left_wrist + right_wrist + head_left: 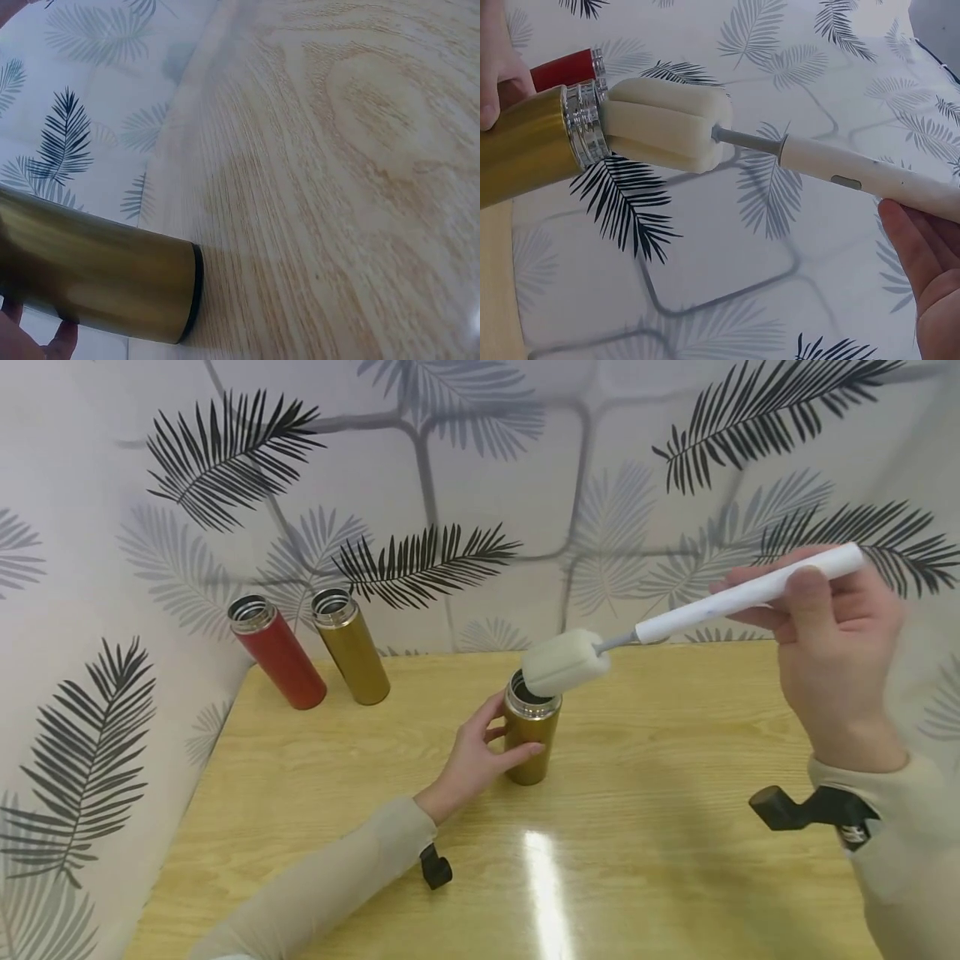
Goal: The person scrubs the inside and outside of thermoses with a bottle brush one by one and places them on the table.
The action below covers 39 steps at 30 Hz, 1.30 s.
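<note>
A gold thermos bottle [528,752] without a lid stands on the table, and my left hand [480,756] grips its side. In the left wrist view the lower body of this thermos bottle [112,274] and its dark base rim show, with fingertips [64,337] on it. My right hand [843,643] holds the white handle [742,593] of a bottle brush. The cream sponge head [566,662] of the brush is at the bottle's mouth, tilted. In the right wrist view the sponge head [667,124] meets the steel rim [585,124]; whether its tip is inside is hidden.
A red thermos bottle [281,660] and a second gold thermos bottle [352,656] stand lidless side by side at the back left of the wooden table [645,852]. Behind the table's back edge is a wall covering [495,468] with a leaf pattern.
</note>
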### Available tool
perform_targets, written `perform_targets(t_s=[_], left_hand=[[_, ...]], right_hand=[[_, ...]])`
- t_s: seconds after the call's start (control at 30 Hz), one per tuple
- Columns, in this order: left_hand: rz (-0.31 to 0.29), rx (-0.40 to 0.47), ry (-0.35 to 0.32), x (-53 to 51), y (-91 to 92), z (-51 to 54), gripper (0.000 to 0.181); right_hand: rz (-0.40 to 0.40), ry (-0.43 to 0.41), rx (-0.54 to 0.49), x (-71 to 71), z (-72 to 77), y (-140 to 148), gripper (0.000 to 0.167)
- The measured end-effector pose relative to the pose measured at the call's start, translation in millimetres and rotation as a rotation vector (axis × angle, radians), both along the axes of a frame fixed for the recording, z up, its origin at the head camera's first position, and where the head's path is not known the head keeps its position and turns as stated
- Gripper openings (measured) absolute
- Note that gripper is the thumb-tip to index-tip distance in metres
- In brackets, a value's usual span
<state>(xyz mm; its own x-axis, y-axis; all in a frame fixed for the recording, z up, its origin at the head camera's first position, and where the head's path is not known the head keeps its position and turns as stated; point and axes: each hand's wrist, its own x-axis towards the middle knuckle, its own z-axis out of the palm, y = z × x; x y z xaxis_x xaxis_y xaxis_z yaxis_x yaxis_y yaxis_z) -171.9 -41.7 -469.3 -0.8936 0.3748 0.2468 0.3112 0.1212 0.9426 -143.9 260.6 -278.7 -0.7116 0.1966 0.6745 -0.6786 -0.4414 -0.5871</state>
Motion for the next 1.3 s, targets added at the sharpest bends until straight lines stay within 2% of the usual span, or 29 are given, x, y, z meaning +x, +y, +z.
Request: perform_targets(t_s=[0.17, 0.33, 0.47, 0.63, 0.73, 0.97, 1.13, 1.3], left_hand=[[-0.005, 0.0, -0.007, 2.3, -0.1, -1.5, 0.075], [-0.009, -0.012, -0.007, 3.2, -0.4, -0.6, 0.075], [-0.033, -0.049, 0.001, 1.2, -1.2, 2.4, 0.077], [-0.073, -0.071, -0.054, -1.1, -3.8, -0.5, 0.088], [-0.075, -0.069, -0.065, -1.7, -5.2, -5.3, 0.085], [-0.083, -0.071, -0.069, -2.1, -5.0, -10.1, 0.075], [-0.088, -0.078, -0.1, -2.2, -3.5, -12.7, 0.073], [-0.125, -0.021, -0.163, -5.3, -3.5, -14.8, 0.074]], right_hand=[[-0.009, 0.024, 0.111, -3.6, 2.7, -14, 0.024], [-0.067, 0.048, 0.198, -8.0, 8.4, -29, 0.023], [-0.127, 0.071, 0.342, -8.7, 13.4, -36, 0.02], [-0.162, 0.072, 0.478, -6.6, 18.4, -42, 0.019], [-0.156, 0.062, 0.514, -4.9, 21.6, -45, 0.019], [-0.141, 0.088, 0.562, -3.6, 25.8, -50, 0.036], [-0.082, 0.023, 0.572, -8.2, 23.4, -51, 0.025], [-0.085, 0.038, 0.576, -13.8, 20.7, -55, 0.025]])
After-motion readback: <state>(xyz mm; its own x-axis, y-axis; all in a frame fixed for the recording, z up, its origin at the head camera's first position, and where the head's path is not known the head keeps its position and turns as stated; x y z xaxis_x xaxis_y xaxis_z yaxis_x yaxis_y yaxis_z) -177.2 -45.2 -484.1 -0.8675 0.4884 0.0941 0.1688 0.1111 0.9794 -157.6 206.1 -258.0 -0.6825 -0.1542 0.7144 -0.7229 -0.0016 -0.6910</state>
